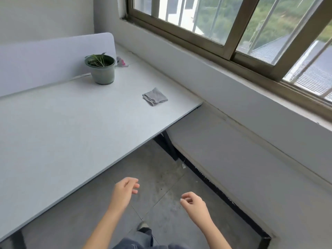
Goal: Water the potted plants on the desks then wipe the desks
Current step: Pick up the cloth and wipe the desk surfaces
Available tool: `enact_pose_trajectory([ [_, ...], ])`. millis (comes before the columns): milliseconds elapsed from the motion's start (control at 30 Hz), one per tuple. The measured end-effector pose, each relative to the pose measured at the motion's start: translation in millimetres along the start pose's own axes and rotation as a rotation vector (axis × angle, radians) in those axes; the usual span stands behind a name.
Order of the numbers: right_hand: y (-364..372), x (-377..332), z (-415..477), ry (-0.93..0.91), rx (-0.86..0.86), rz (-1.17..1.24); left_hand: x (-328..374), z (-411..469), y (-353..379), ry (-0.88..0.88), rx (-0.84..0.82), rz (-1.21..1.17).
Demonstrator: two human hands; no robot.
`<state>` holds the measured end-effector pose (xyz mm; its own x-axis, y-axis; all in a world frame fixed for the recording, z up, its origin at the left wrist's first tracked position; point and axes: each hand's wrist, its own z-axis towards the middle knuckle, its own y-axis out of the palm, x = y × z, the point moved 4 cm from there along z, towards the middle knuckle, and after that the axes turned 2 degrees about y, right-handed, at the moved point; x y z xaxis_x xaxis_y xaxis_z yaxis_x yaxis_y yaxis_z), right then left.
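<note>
Both forearms are bare along all that shows: the left arm [104, 225] at 7 o'clock and the right arm [213, 229] at 5 o'clock. The left hand [125, 190] and right hand [193, 201] are bare too (one pale nail shows on the right). At 6 o'clock, along the bottom edge, are blue-grey jeans [136, 243], creased at the hem. They hang over a dark shoe [142, 228] with a paler grey toe.
</note>
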<state>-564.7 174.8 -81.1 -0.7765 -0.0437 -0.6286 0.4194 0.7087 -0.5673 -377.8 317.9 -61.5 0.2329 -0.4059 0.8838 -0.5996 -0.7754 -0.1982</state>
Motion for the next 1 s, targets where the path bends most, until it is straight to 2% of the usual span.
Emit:
enact_pose_trajectory([
  [200, 4.2, -23.6, 54.9, 0.066, -0.057, 0.008, 2.7, 52.2, 23.3, -0.123, -0.144, 0.107],
  [267, 1.6, -31.9, 79.4, 0.089, -0.077, -0.005, 6.0, 73.2, 25.4, -0.166, -0.136, 0.115],
  [433, -16.6, -82.5, 157.1, 0.0, -0.113, -0.025, 41.3, 135.6, 20.2, -0.14, 0.081, -0.002],
  [700, -84.5, -197.7, 300.0, -0.255, -0.152, -0.014, 109.5, 232.6, 66.8, -0.132, 0.265, -0.112],
  [867, -85.4, -237.6, 346.3, -0.323, -0.229, -0.079, 127.1, 248.0, 76.3, -0.186, 0.321, -0.139],
  [1000, -65.9, -258.9, 357.6, -0.4, -0.317, -0.137, 111.2, 242.4, 44.5, -0.278, 0.554, -0.193],
])
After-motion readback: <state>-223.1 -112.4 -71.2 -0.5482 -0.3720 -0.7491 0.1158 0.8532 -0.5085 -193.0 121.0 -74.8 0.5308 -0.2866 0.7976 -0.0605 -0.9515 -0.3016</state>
